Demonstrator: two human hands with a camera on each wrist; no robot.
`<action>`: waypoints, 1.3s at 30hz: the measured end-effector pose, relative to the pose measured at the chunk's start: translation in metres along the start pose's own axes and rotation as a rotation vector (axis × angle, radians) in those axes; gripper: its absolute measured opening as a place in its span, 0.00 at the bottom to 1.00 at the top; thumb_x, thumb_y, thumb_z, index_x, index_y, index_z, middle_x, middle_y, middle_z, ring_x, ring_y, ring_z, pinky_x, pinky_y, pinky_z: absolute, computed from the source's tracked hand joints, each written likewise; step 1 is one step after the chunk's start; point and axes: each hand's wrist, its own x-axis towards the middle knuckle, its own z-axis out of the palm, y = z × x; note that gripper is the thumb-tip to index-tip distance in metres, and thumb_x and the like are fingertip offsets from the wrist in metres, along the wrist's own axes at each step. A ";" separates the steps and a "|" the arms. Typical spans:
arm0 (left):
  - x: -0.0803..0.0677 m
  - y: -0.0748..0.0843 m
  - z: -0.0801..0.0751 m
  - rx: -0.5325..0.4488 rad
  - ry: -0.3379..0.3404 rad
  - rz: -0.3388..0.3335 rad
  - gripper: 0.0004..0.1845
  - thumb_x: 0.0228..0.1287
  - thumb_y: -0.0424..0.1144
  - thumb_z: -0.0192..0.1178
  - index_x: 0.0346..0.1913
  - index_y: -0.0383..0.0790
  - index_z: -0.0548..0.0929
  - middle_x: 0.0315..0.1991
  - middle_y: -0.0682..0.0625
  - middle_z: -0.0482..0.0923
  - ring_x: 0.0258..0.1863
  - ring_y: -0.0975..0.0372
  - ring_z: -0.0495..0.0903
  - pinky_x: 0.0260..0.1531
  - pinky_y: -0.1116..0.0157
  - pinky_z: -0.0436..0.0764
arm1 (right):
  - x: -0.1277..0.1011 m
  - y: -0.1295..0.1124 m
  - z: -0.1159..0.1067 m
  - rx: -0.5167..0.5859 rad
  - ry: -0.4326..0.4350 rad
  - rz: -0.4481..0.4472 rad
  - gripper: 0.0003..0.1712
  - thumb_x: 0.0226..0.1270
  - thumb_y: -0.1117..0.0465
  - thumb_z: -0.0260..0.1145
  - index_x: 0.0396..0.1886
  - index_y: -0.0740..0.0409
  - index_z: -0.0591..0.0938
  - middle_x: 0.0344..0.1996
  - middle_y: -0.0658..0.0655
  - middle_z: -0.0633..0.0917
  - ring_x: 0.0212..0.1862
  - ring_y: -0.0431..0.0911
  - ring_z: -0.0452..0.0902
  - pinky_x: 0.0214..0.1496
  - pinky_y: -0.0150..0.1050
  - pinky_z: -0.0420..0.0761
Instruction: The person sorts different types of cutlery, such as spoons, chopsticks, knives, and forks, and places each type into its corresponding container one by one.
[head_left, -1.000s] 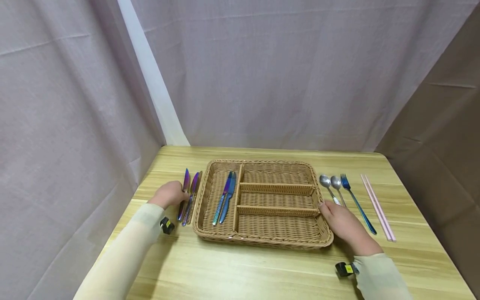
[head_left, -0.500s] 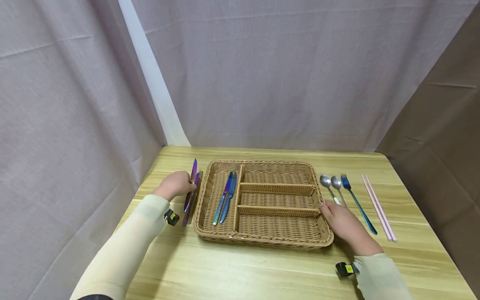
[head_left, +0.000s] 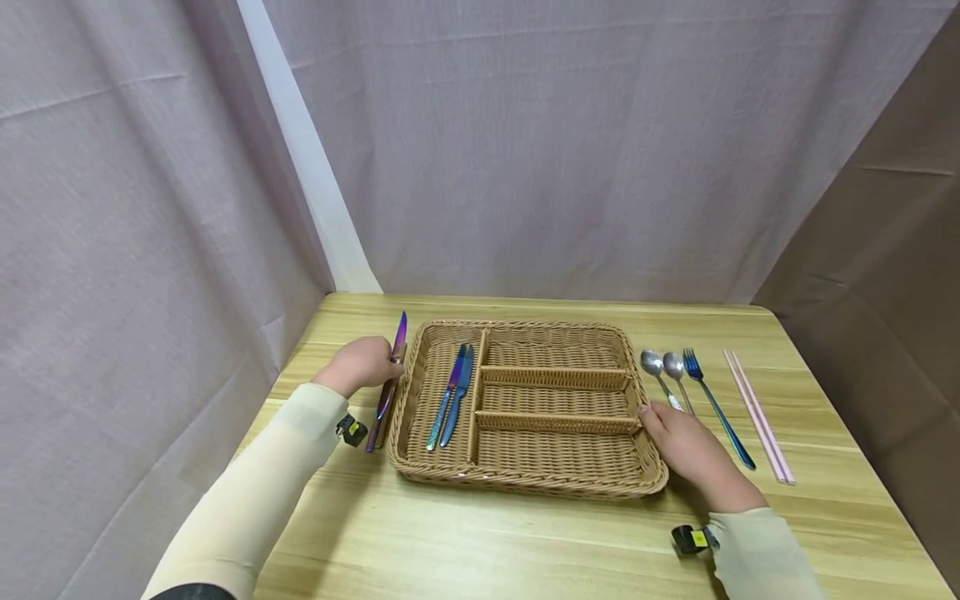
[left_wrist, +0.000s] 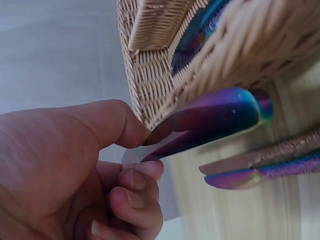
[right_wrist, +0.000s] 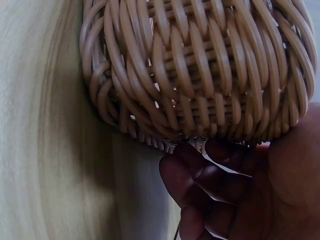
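My left hand pinches a purple iridescent knife between thumb and fingers and holds it tilted up, just off the left rim of the wicker tray. In the left wrist view the knife lies against the tray wall with my left hand at one end. Two more knives lie on the table below it. Two blue knives rest in the tray's long left compartment. My right hand holds the tray's right rim; its fingers curl at the base of the wall.
Right of the tray, on the wooden table, lie two silver spoons, a blue fork and pink chopsticks. The tray's three right compartments hold nothing. Grey curtains close in the back and both sides.
My left hand has lifted the purple knife off the table and carried it up and right, to the tray's left rim. The right hand has stayed on the tray.
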 end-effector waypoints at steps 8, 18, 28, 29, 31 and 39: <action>0.002 0.017 -0.001 0.001 -0.007 0.023 0.24 0.75 0.51 0.68 0.22 0.48 0.73 0.24 0.52 0.77 0.26 0.57 0.77 0.35 0.55 0.82 | 0.001 0.002 0.002 -0.005 0.022 -0.016 0.33 0.95 0.48 0.39 0.68 0.70 0.80 0.66 0.79 0.80 0.68 0.79 0.74 0.68 0.76 0.72; 0.006 0.033 0.004 0.006 -0.017 0.057 0.21 0.71 0.46 0.68 0.21 0.48 0.74 0.21 0.53 0.74 0.24 0.59 0.73 0.28 0.60 0.76 | 0.001 0.003 0.003 -0.003 0.031 -0.022 0.30 0.95 0.49 0.41 0.60 0.66 0.82 0.63 0.79 0.82 0.66 0.79 0.75 0.66 0.76 0.74; 0.014 0.046 0.015 0.052 -0.034 0.071 0.25 0.75 0.47 0.69 0.21 0.48 0.70 0.27 0.49 0.78 0.28 0.57 0.76 0.36 0.56 0.80 | 0.001 0.003 0.002 -0.001 0.030 -0.012 0.31 0.95 0.48 0.40 0.62 0.66 0.82 0.65 0.79 0.81 0.67 0.79 0.75 0.67 0.76 0.73; 0.014 0.047 0.016 0.053 -0.039 0.071 0.25 0.75 0.47 0.69 0.21 0.48 0.70 0.27 0.49 0.78 0.28 0.57 0.75 0.35 0.56 0.80 | 0.001 0.002 0.002 -0.001 0.028 -0.011 0.32 0.95 0.48 0.40 0.63 0.67 0.82 0.65 0.79 0.81 0.67 0.79 0.74 0.68 0.76 0.73; 0.015 0.048 0.017 0.058 -0.051 0.068 0.24 0.75 0.47 0.69 0.21 0.47 0.70 0.28 0.48 0.78 0.28 0.57 0.76 0.36 0.56 0.81 | 0.002 0.002 0.002 -0.001 0.027 -0.009 0.32 0.95 0.47 0.39 0.64 0.67 0.81 0.65 0.79 0.80 0.67 0.79 0.74 0.68 0.76 0.73; 0.019 0.056 0.025 0.079 -0.072 0.054 0.26 0.74 0.47 0.70 0.20 0.48 0.68 0.24 0.52 0.73 0.26 0.59 0.73 0.36 0.57 0.80 | 0.001 0.001 0.002 -0.004 0.026 -0.007 0.33 0.95 0.47 0.39 0.65 0.68 0.81 0.65 0.80 0.80 0.67 0.80 0.74 0.68 0.77 0.73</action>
